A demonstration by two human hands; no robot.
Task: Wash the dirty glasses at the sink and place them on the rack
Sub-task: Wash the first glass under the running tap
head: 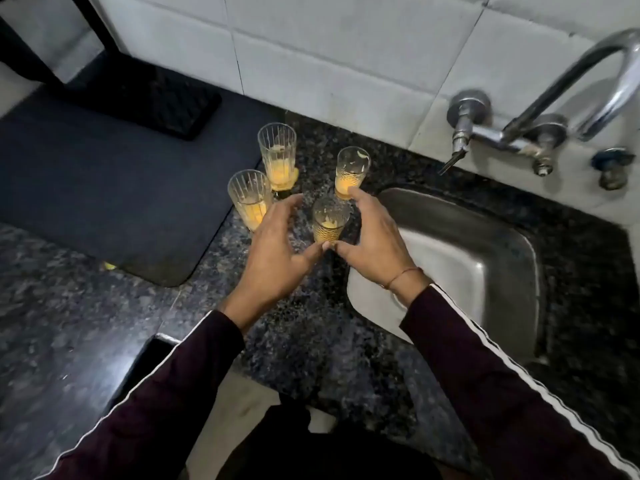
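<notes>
Several dirty glasses with orange residue stand on the speckled granite counter [311, 323], left of the steel sink [485, 271]. The nearest glass [330, 221] stands between my two hands. My left hand [277, 254] lies to its left, fingers relaxed and reaching toward a ribbed glass [250, 199]. My right hand [372, 244] lies to its right, with a fingertip at the base of the back right glass [351, 171]. Both thumbs meet at the near glass's base. Neither hand wraps a glass. A second ribbed glass [277, 155] stands furthest back.
A dark mat [104, 188] covers the counter on the left, with a black grid-patterned tray [152, 98] behind it. A chrome wall tap [554, 102] arches over the sink at the right. White tiles [329, 46] back the counter. The counter edge runs near my body.
</notes>
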